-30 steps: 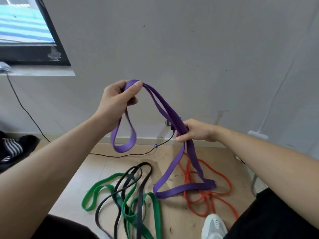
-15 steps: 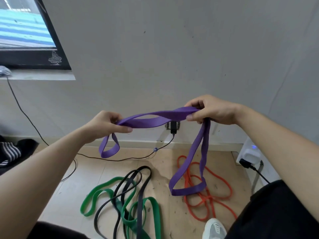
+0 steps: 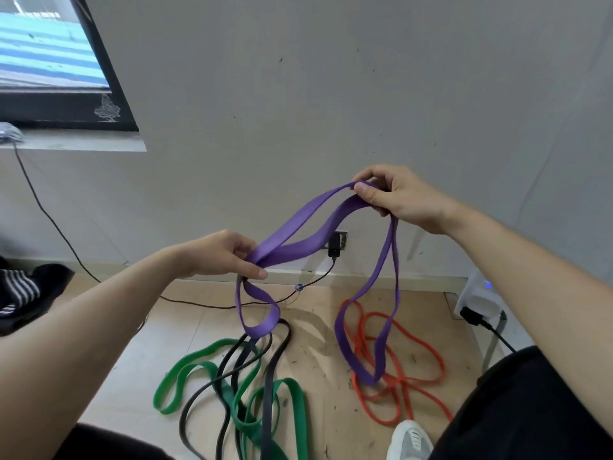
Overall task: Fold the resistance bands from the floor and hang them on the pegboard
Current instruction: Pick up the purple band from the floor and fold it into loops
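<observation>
I hold a purple resistance band (image 3: 298, 227) in the air in front of the wall. My left hand (image 3: 222, 257) pinches one bend of it, with a short loop hanging below. My right hand (image 3: 398, 197), higher and to the right, pinches another bend, and a long loop hangs from it down to the floor. On the wooden floor lie a green band (image 3: 205, 366), a black band (image 3: 275, 356) tangled over it, and an orange band (image 3: 414, 360). No pegboard is in view.
A grey wall (image 3: 331, 94) stands straight ahead, with a socket and black plug (image 3: 335, 247) and a cable trailing left. A white device (image 3: 477, 293) with a plug sits at the right. A window (image 3: 49, 61) is upper left, dark clothes (image 3: 20, 290) far left, my white shoe (image 3: 411, 439) below.
My right hand has risen with its bend of the purple band while my left has dropped and moved right, so the stretch between them now slopes up to the right.
</observation>
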A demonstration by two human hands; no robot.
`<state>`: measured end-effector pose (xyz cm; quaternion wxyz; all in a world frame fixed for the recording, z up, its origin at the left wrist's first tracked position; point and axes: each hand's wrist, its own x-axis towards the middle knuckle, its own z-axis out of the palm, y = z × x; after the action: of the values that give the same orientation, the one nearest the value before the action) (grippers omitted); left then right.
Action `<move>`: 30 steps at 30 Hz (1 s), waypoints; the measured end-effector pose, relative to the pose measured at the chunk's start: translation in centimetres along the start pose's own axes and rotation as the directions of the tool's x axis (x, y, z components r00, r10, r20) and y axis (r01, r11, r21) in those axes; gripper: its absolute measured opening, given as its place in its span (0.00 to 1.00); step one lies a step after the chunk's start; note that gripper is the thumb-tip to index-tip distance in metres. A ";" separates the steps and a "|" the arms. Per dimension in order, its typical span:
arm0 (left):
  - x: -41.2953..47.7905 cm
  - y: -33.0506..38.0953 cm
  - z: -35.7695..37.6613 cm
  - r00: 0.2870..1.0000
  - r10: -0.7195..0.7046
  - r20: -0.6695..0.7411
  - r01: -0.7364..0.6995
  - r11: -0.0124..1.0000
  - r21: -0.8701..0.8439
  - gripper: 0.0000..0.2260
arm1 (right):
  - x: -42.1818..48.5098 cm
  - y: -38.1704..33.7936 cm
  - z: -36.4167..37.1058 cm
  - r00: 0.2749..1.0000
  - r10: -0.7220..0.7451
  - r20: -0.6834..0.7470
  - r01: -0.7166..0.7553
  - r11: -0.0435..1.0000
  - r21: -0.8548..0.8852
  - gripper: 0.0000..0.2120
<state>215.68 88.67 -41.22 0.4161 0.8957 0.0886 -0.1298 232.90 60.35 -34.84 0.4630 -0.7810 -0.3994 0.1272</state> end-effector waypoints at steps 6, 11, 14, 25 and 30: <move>0.5 2.8 2.1 0.994 0.107 0.025 -0.100 0.976 -0.195 0.20 | -0.5 -1.5 2.8 0.992 -0.050 0.118 0.025 0.979 0.203 0.07; 0.8 5.9 3.4 0.969 0.232 -0.087 -0.248 0.902 -0.354 0.26 | -0.9 -2.4 4.2 0.977 -0.088 0.195 0.051 0.981 0.185 0.11; 0.6 7.2 3.9 0.954 0.271 -0.130 -0.301 0.872 -0.386 0.23 | -1.1 -2.2 4.5 0.973 -0.079 0.216 0.039 0.982 0.183 0.12; -0.6 9.8 4.3 0.886 0.305 -0.350 -0.424 0.838 -0.343 0.06 | -1.1 -0.1 3.0 0.880 0.057 0.472 -0.094 0.994 0.055 0.15; -0.9 9.8 3.1 0.849 0.256 -0.462 -0.447 0.814 -0.372 0.07 | -0.8 -0.1 3.8 0.935 0.070 0.347 -0.067 0.998 -0.022 0.11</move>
<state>216.94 79.99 -35.83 0.6092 0.7767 0.0276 0.1575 230.18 62.15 -37.00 0.3767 -0.7619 -0.4481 0.2770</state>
